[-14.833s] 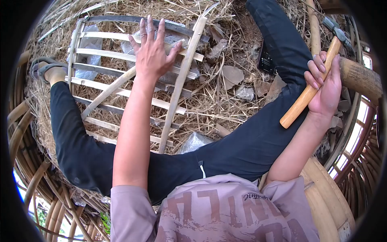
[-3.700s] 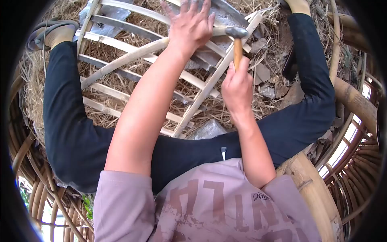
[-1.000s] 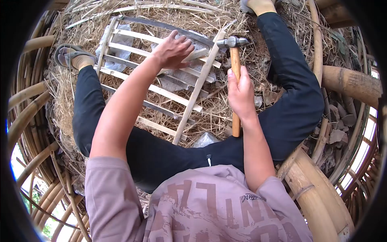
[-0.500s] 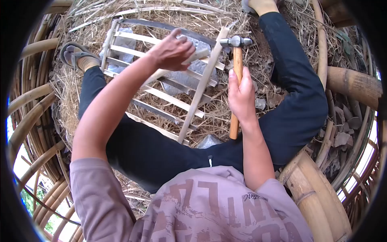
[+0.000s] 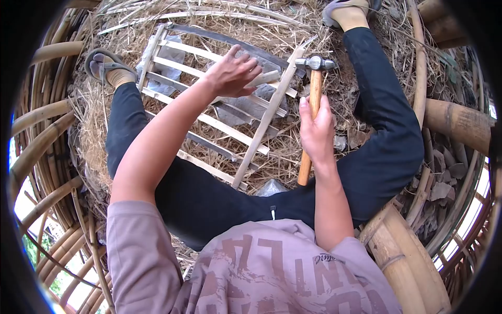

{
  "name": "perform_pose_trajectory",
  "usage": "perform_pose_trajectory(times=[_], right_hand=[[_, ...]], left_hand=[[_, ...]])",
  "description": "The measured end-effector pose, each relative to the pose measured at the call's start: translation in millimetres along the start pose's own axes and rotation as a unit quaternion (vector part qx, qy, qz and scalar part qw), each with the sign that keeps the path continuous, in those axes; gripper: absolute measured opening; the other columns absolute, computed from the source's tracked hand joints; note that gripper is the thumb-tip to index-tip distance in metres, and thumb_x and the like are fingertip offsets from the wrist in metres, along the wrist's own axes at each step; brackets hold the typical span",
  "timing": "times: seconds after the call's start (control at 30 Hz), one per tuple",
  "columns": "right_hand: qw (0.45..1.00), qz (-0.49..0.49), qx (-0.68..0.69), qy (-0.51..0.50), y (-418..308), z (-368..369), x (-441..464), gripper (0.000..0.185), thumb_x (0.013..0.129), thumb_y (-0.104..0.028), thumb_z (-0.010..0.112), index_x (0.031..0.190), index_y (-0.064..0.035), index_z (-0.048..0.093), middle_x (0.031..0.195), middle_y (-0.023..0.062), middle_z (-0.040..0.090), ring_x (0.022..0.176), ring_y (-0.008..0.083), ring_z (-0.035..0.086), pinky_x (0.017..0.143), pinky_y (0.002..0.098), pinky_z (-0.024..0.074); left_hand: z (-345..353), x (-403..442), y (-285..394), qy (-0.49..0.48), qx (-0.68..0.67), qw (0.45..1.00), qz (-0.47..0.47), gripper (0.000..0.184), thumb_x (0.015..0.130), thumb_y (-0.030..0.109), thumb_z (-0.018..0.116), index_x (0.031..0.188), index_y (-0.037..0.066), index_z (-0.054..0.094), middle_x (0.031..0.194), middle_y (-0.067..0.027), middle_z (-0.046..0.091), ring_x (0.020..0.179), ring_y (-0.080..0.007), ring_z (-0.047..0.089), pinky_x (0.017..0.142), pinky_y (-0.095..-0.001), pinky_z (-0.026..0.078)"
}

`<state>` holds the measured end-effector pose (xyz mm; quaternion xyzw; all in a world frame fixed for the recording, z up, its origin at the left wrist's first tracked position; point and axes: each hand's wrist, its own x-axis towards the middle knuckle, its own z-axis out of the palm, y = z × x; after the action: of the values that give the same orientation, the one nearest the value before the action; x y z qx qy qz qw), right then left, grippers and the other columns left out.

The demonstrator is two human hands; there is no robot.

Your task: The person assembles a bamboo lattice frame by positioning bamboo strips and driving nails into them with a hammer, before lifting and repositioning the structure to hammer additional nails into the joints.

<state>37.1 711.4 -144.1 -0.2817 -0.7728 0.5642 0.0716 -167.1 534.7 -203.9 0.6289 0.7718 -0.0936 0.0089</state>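
My right hand (image 5: 318, 131) is closed around the wooden handle of a hammer (image 5: 315, 83), its metal head up and away from me. My left hand (image 5: 234, 73) is over a slatted bamboo frame (image 5: 230, 131), fingers curled around a pale bamboo strip (image 5: 265, 78) whose end juts out to the right. The hand and forearm hide the rest of that strip. Pale and dark slats run across the frame between two side rails. The right rail (image 5: 266, 120) lies just left of the hammer.
Grey stone blocks (image 5: 243, 107) show beneath the slats, and straw (image 5: 204, 144) covers the ground. My legs stretch out on both sides. Thick bamboo poles (image 5: 460, 123) stand at the right, curved bamboo (image 5: 44, 136) at the left. Broken stones (image 5: 444, 189) lie at the far right.
The view has shifted slightly. My left hand has moved a little to the right over the frame with its fingers still curled. The hammer stays in my right hand.
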Motion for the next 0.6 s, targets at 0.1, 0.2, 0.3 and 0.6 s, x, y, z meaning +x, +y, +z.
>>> perform_pose_trajectory(times=[0.1, 0.2, 0.3, 0.6], right_hand=[[1.0, 0.001, 0.001, -0.003, 1.3, 1.3, -0.2, 0.022, 0.102, -0.021, 0.062, 0.102, -0.0006, 0.055, 0.072, 0.0125, 0.063, 0.063, 0.0204, 0.062, 0.06, 0.0371, 0.0494], [1.0, 0.002, -0.005, 0.002, 4.6, 2.6, -0.4, 0.022, 0.101, -0.021, 0.064, 0.102, -0.0007, 0.055, 0.071, 0.0129, 0.063, 0.063, 0.0215, 0.063, 0.06, 0.0377, 0.0495], [1.0, 0.004, -0.005, 0.006, 4.1, 1.7, 0.8, 0.023, 0.1, -0.021, 0.065, 0.103, -0.0007, 0.055, 0.071, 0.0128, 0.063, 0.062, 0.0223, 0.064, 0.06, 0.0381, 0.0492], [1.0, 0.002, -0.012, -0.004, 1.3, 0.8, 1.6, 0.022, 0.1, -0.019, 0.065, 0.102, -0.0009, 0.054, 0.071, 0.0108, 0.063, 0.063, 0.021, 0.063, 0.06, 0.0375, 0.0484]], left_hand=[[-3.0, -3.2, 1.1, -0.022, -0.029, 0.999, -0.033, 0.059, 0.095, 0.056, 0.06, 0.123, 0.004, 0.061, 0.116, -0.0119, 0.063, 0.117, -0.028, 0.06, 0.113, -0.058, 0.037], [-3.8, -6.5, -0.4, -0.051, -0.051, 0.995, -0.068, 0.063, 0.099, 0.059, 0.054, 0.129, 0.004, 0.06, 0.12, -0.0139, 0.062, 0.118, -0.0293, 0.06, 0.112, -0.0571, 0.037], [4.5, -8.6, -6.2, 0.009, -0.067, 0.991, -0.12, 0.065, 0.101, 0.059, 0.049, 0.133, 0.003, 0.057, 0.124, -0.0161, 0.062, 0.119, -0.0304, 0.059, 0.111, -0.0559, 0.038], [46.8, -69.4, -37.6, 0.046, -0.155, 0.539, -0.827, 0.076, 0.093, 0.046, 0.06, 0.143, -0.008, 0.04, 0.146, -0.0236, 0.046, 0.139, -0.0407, 0.042, 0.112, -0.0552, 0.038]])
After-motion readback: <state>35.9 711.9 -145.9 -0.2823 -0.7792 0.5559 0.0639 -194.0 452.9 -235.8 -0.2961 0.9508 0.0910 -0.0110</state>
